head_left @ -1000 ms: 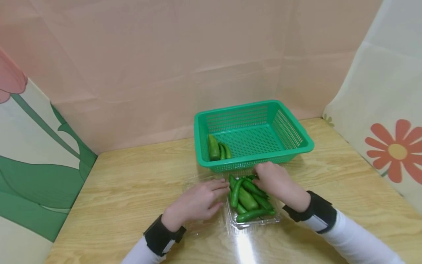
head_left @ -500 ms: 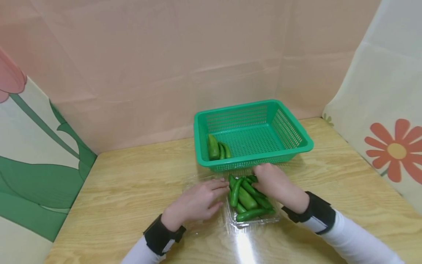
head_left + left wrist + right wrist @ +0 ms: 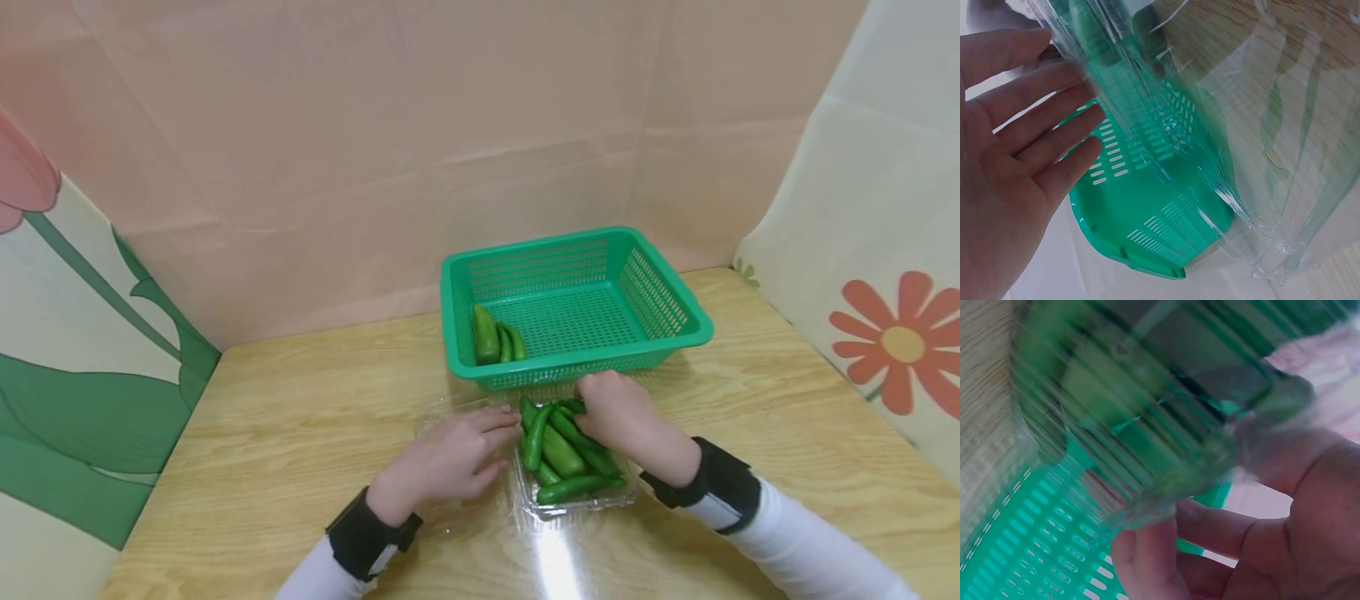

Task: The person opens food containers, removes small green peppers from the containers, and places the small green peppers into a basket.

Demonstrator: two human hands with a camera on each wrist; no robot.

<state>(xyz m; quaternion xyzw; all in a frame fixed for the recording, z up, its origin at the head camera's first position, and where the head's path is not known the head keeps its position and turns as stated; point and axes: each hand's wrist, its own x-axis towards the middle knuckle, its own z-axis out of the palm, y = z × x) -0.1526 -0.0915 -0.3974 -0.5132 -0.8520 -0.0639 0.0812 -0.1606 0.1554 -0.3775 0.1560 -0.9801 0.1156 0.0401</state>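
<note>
Wooden table (image 3: 315, 392), pink backdrop (image 3: 360, 142); green basket (image 3: 588, 358) just behind the clear tray (image 3: 551, 512).

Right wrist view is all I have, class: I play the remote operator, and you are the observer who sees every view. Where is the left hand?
Observer: The left hand is just left of the clear container.
Operator: Does the green basket hold anything?
Observer: Yes, a few green vegetables lie at its left end, nearest the person.
Operator: Is anything worn on the left wrist?
Observer: Yes, a black band.
</note>
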